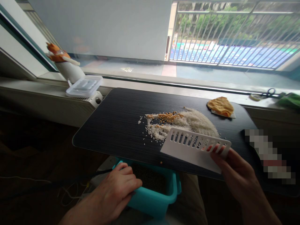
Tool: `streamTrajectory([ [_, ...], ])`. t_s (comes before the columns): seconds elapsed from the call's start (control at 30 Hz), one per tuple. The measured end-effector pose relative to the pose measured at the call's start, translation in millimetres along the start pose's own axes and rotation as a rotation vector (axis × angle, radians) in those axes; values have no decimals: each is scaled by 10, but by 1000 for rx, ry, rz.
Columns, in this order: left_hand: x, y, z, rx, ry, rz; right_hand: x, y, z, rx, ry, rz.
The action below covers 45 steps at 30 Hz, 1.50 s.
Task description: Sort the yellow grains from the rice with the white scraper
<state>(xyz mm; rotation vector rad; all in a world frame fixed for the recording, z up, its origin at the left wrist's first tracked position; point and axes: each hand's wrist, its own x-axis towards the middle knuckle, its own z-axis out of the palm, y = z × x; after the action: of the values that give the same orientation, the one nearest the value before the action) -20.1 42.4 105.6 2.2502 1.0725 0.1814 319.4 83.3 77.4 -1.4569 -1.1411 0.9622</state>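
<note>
My right hand point(236, 175) grips one end of a flat white slotted plastic scraper point(189, 153), thumb on its face and fingers behind the slots. The scraper is tilted at the near side of a spread pile of white rice-like grains point(199, 120) on the black tabletop point(112, 125). Yellow-brown beans point(170, 116) lie in a band over the far left part of the pile. Below the table's front edge, my left hand point(124, 182) is closed over the rim of a teal plastic bin point(150, 200), whose inside looks dark and grainy.
A folded yellow cloth point(221, 106) lies at the table's back right. On the left ledge are a clear plastic box point(84, 86) and a white container point(70, 72) with an orange figure. Scissors point(269, 93) rest on the right sill. White cables point(70, 192) run over the floor.
</note>
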Motion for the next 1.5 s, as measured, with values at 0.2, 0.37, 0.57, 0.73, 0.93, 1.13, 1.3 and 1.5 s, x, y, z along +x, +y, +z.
streamTrajectory([
  [0.2, 7, 8, 16, 11, -23, 14, -145, -9, 48, 22, -137, 48],
  [0.37, -8, 17, 9, 1, -52, -19, 148, -75, 270, 54, 214, -26],
  [0.57, -23, 3, 7, 5, -55, -36, 506, -152, 477, 17, 218, -110],
  [0.73, -19, -16, 15, 6, -58, -47, 624, -128, 597, 41, 135, -95],
  [0.93, -13, -16, 18, 5, -63, -57, 618, -89, 602, 141, 68, -14],
  [1.13, -10, -33, 14, 9, -69, -54, 571, -83, 512, 200, 95, 33],
  [1.3, -22, -41, 17, -3, -56, -50, 501, -87, 411, 171, 139, 66],
  [1.5, -16, -46, 28, -14, -45, -41, 420, -96, 347, 127, 81, 82],
])
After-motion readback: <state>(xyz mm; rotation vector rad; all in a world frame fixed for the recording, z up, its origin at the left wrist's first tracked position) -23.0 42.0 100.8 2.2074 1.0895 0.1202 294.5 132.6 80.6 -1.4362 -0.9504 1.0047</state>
